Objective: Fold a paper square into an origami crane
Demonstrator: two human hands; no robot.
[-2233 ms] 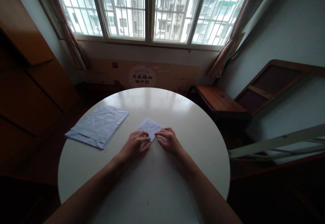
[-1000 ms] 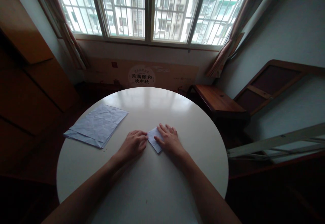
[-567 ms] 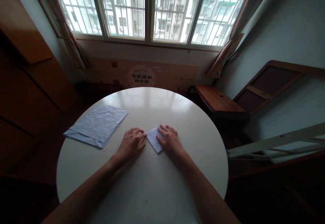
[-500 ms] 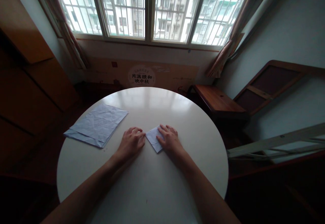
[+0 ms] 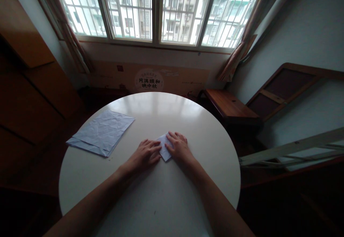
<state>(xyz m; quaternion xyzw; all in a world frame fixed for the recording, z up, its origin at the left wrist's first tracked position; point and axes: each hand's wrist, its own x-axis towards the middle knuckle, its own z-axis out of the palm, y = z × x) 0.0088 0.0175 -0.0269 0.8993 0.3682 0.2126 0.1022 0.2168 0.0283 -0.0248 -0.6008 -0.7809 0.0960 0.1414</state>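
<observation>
A small folded sheet of white paper [image 5: 165, 151] lies flat on the round white table [image 5: 158, 197], between my hands. My right hand [image 5: 178, 146] rests on its right part, fingers spread and pressing it to the tabletop. From the other side, my left hand [image 5: 147, 153] touches the paper's left corner with its fingertips; these fingers are stretched out and slightly apart, and they cover that corner. To the left lies a stack of larger creased paper sheets [image 5: 103, 131], apart from both hands.
Beyond the table stand a barred window [image 5: 131, 11] and a printed cardboard panel [image 5: 182, 77] beneath it. A wooden bench [image 5: 231, 102] is at the right, with a pale metal frame [image 5: 292, 147] nearer. Wooden cabinets [image 5: 40, 90] line the left side.
My left hand has moved right, from the paper's left corner onto its left part, and its fingers have straightened. The right hand stays on the paper.
</observation>
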